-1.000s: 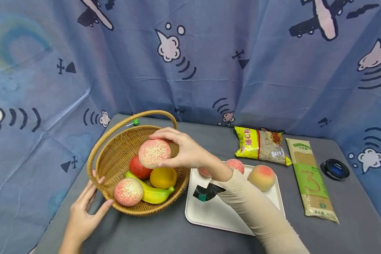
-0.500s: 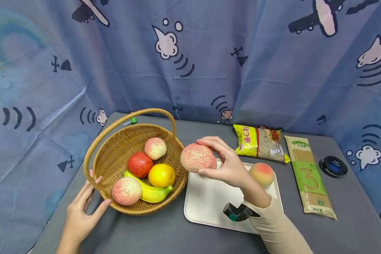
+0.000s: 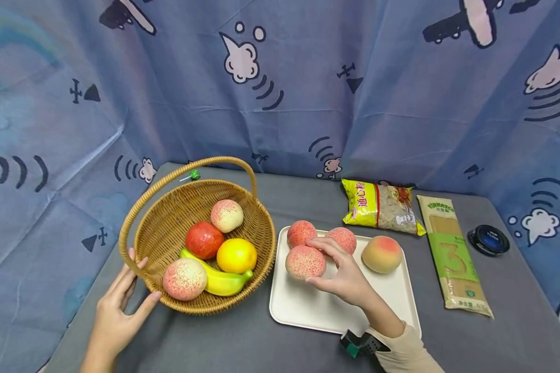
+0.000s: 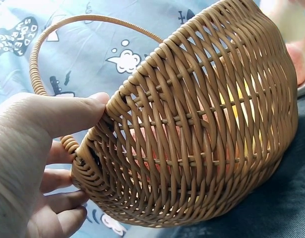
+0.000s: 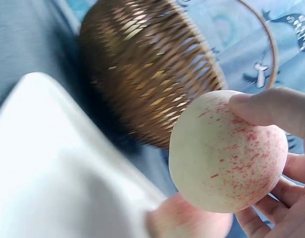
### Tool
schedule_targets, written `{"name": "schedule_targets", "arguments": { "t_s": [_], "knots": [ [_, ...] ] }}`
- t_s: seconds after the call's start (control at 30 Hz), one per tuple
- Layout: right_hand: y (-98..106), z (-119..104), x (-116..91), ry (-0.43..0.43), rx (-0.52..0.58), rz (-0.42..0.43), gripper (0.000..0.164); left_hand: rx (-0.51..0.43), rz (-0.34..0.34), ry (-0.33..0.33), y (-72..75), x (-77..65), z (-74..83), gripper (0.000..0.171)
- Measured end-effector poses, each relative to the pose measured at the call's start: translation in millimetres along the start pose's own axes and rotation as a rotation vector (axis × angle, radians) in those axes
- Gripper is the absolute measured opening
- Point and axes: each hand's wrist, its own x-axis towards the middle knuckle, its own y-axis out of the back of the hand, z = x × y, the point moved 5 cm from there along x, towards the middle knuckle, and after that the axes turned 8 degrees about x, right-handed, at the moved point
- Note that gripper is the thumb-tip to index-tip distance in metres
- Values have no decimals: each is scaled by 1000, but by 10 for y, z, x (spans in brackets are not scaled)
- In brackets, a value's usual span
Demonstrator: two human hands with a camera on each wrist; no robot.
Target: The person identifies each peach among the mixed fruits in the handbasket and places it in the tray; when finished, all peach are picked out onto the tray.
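Note:
My right hand point(image 3: 347, 280) grips a speckled pink-and-cream peach point(image 3: 305, 262) between thumb and fingers, over the left part of the white tray point(image 3: 308, 311). Up close in the right wrist view, the same peach point(image 5: 226, 153) has the thumb on its top and fingers beneath. At the left, my left hand point(image 3: 116, 316) holds the rim of the wicker basket point(image 3: 165, 225); its thumb point(image 4: 75, 114) lies at the rim in the left wrist view. Inside the basket are a banana point(image 3: 226, 283), a red apple point(image 3: 204, 240), a yellow lemon-like fruit point(image 3: 237, 256) and two peaches point(image 3: 184, 280).
Two pinkish peaches point(image 3: 301, 233) and a yellow-red peach point(image 3: 381, 254) sit along the tray's back. Behind it lies a yellow pasta bag point(image 3: 382, 206). Further right are a green-labelled noodle packet point(image 3: 455, 256) and a round black tin point(image 3: 489, 240). A green lollipop point(image 3: 194, 174) lies behind the basket.
My right hand has moved right from above the basket to above the tray, carrying the peach. Another peach now shows inside the basket's back. The left hand stays at the rim.

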Motion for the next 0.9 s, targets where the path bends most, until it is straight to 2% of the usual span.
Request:
{"name": "schedule_targets", "arguments": {
  "t_s": [0.2, 0.37, 0.5, 0.63, 0.9],
  "knots": [
    [-114, 233, -150, -68, -32, -21, 67, 5, 0, 19, -1, -6, -5, 72],
    [-173, 321, -209, -86, -27, -42, 65, -7, 3, 7, -2, -3, -3, 71],
    [-200, 330, -219, -74, -19, -45, 67, -20, 12, -22, -3, 6, 2, 71],
    [-206, 336, -213, -86, -26, -63, 67, -12, 10, -16, 0, 11, 5, 71],
    [-247, 333, -196, -158, -57, -142, 68, -6, 4, -3, 0, -2, -6, 72]
  ]
}}
